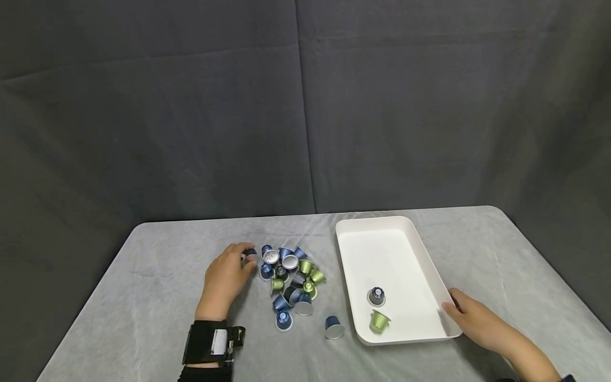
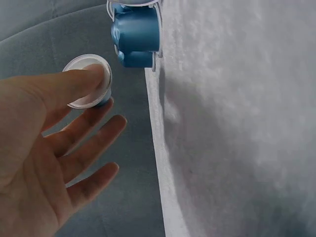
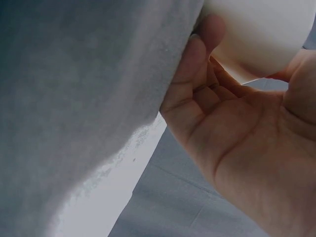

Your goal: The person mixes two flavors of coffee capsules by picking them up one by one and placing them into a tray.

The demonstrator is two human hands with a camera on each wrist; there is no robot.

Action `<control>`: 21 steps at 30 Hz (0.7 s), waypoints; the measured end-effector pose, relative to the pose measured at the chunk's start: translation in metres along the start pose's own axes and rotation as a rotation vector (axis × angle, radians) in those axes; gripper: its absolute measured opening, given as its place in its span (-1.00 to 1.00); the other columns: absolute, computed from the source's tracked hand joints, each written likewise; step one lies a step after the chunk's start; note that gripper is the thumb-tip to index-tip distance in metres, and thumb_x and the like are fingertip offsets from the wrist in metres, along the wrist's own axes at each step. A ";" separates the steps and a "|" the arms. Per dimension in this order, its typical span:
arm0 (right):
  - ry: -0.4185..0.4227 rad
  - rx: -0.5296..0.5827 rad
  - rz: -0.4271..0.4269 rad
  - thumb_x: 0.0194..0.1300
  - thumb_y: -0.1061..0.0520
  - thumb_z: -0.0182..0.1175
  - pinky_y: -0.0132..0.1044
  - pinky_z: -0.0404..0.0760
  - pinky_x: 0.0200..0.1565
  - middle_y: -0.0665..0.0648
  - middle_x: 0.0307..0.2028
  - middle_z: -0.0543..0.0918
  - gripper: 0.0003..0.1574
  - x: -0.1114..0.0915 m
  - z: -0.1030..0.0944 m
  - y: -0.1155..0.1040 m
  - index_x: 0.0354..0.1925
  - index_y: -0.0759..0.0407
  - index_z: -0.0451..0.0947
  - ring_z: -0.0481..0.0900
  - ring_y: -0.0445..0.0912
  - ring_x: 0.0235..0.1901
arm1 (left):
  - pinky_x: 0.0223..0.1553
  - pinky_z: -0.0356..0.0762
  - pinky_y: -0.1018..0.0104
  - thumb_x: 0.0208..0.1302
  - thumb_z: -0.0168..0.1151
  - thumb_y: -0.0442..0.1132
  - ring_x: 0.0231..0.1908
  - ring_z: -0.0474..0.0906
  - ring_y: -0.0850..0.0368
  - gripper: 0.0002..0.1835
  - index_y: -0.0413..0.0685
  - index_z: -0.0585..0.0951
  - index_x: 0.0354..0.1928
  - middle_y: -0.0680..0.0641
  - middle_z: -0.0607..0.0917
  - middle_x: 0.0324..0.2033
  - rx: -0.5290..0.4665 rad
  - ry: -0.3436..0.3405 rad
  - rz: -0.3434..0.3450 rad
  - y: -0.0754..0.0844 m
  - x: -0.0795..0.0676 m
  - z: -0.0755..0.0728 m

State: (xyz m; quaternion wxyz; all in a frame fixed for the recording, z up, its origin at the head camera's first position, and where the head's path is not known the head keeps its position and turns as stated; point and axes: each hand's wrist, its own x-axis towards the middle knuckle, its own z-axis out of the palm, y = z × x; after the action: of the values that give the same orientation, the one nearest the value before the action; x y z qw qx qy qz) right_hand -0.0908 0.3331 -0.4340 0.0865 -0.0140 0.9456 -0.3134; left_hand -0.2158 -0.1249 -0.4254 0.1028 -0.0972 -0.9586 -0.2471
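My left hand (image 1: pixel 226 276) pinches a dark blue coffee capsule (image 1: pixel 251 254) between thumb and fingers, beside the left edge of the capsule pile. In the left wrist view the thumb presses on its pale foil lid (image 2: pixel 86 60), while the other fingers spread loosely. My right hand (image 1: pixel 479 323) grips the right rim of a white tray (image 1: pixel 391 244), near its front corner. The right wrist view shows the fingers curled under the tray's wall (image 3: pixel 269 37). Inside the tray lie a dark capsule (image 1: pixel 376 296) and a green capsule (image 1: pixel 379 321).
Several blue, green and dark capsules (image 1: pixel 290 262) lie heaped left of the tray. One blue capsule (image 1: pixel 284 321) stands at the heap's front, and another (image 1: pixel 334 327) lies apart near the tray. A grey cloth covers the table (image 1: pixel 157 297); dark curtains (image 1: pixel 215 132) hang behind.
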 end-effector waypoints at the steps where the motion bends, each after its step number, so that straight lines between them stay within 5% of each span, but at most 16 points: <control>1: 0.002 -0.001 0.003 0.55 0.17 -0.04 -0.17 0.43 -0.30 0.22 -0.20 0.57 -0.74 0.000 0.000 0.000 -0.03 0.40 0.36 0.44 -0.01 -0.28 | -0.17 0.54 -0.08 0.28 0.36 -0.25 -0.14 0.63 -0.18 -0.61 -0.14 0.62 0.14 -0.20 0.65 -0.05 -0.007 0.003 0.001 0.001 0.000 0.000; 11: -0.015 0.010 0.019 0.55 0.14 -0.04 -0.16 0.43 -0.31 0.21 -0.20 0.58 -0.70 0.001 0.000 0.001 -0.01 0.40 0.36 0.44 0.00 -0.28 | -0.09 0.55 -0.04 0.31 0.35 -0.18 -0.04 0.61 -0.09 -0.57 -0.08 0.59 0.20 -0.15 0.63 0.01 -0.093 -0.028 0.043 0.028 -0.001 0.001; 21: -0.034 0.033 0.014 0.57 0.11 -0.05 -0.18 0.44 -0.31 0.23 -0.18 0.57 -0.67 0.001 -0.001 0.003 0.00 0.42 0.35 0.44 -0.01 -0.27 | -0.15 0.57 0.07 0.33 0.32 -0.10 -0.08 0.61 0.01 -0.55 0.02 0.57 0.24 -0.03 0.63 0.01 -0.173 -0.106 0.133 0.072 -0.008 -0.001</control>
State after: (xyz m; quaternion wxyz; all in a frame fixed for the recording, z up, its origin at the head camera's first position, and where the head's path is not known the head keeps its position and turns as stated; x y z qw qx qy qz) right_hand -0.0917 0.3358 -0.4353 0.1047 -0.0113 0.9387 -0.3283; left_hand -0.1910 -0.0643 -0.3935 0.0591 -0.1819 -0.9293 -0.3158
